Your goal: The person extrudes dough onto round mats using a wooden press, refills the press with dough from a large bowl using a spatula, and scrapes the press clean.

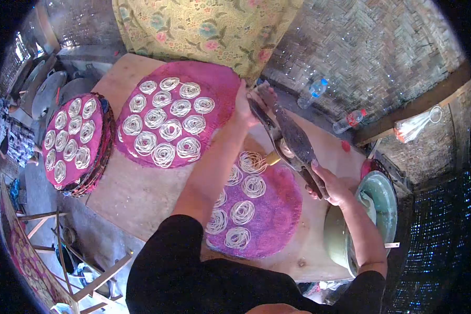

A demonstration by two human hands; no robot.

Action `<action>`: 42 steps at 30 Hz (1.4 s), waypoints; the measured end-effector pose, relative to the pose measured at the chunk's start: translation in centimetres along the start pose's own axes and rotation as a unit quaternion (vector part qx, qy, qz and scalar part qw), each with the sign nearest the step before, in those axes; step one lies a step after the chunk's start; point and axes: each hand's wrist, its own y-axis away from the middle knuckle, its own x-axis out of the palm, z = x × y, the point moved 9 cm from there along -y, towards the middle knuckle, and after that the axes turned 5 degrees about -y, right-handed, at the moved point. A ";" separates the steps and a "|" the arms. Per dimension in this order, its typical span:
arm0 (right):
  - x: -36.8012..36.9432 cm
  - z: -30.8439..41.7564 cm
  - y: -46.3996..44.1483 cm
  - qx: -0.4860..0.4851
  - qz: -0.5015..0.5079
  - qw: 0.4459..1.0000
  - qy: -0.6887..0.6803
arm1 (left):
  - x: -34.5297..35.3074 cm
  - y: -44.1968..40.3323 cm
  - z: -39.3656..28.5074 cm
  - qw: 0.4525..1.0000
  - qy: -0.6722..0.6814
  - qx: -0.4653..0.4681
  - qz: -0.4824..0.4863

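Note:
A dark wooden noodle press point(293, 128) with two long levers spans the space between my hands, above the table. My left hand point(244, 107) is closed around its far end; my right hand point(329, 184) grips the near end, fingers wrapped round the wood. A yellowish cylinder point(272, 158) sticks out from the press's middle, right beside a coil of pale noodle strands point(253, 163). That coil lies at the top edge of a round pink-purple mat point(282, 220). Several similar coils rest on this mat, which my left arm and body partly hide.
Another round pink mat point(220, 83) with several coils lies at the back of the wooden table point(141, 196). At left stands a stack of mats point(74, 138). A green bucket point(390, 191) is at right. Two plastic bottles point(316, 90) point(349, 121) stand by the woven wall.

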 end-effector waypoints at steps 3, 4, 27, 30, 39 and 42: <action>-0.1 -0.9 0.6 -0.011 0.013 0.998 -0.064 | -8.3 -0.7 0.7 0.940 -0.321 -0.085 -0.080; -0.4 -1.1 0.7 -0.021 0.014 0.997 -0.072 | -9.7 -0.2 1.7 0.869 -0.474 -0.128 -0.061; -2.4 -0.6 1.0 -0.109 -0.054 0.987 -0.103 | -11.7 9.2 4.2 0.365 -0.905 -0.061 0.210; -2.6 -1.0 2.0 -0.110 -0.066 0.986 -0.106 | -7.0 13.3 4.2 0.178 -0.959 0.017 0.222; -3.1 -2.1 6.8 -0.170 -0.098 0.976 -0.093 | -0.7 16.5 0.2 0.106 -0.973 0.138 0.155; -2.4 -3.4 9.4 -0.190 -0.099 0.969 -0.120 | 2.6 16.6 -3.2 0.185 -0.964 0.169 0.090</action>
